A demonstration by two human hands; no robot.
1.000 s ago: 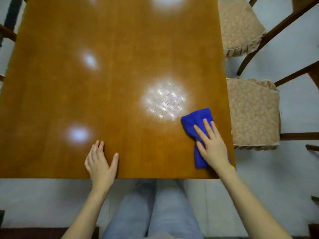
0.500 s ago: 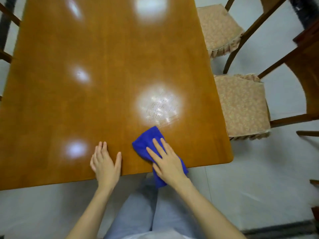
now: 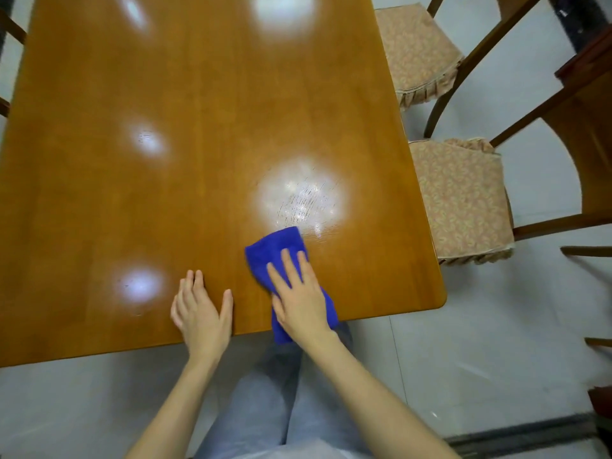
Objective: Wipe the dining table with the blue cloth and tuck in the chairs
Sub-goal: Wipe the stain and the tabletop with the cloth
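Your right grip (image 3: 299,299) presses the blue cloth (image 3: 275,250) flat-fingered onto the tabletop (image 3: 198,127) at its near edge, the cloth's tail hanging over; your left grip (image 3: 200,313) rests beside it, fingers straight. Two chairs (image 3: 463,200) stand untucked at right

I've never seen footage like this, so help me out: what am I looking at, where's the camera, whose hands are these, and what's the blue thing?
There is no machine here. A person wears one wide-angle camera on the head, looking forward and down, so you see their own arms from above. The left hand lies flat on the wooden dining table, by its near edge. The right hand presses with straight fingers on a blue cloth, which hangs slightly over that edge. Nothing is gripped. The white patches look like lamp reflections on the polish. At the right stand the nearer chair and the farther chair, cushioned seats not under the table.
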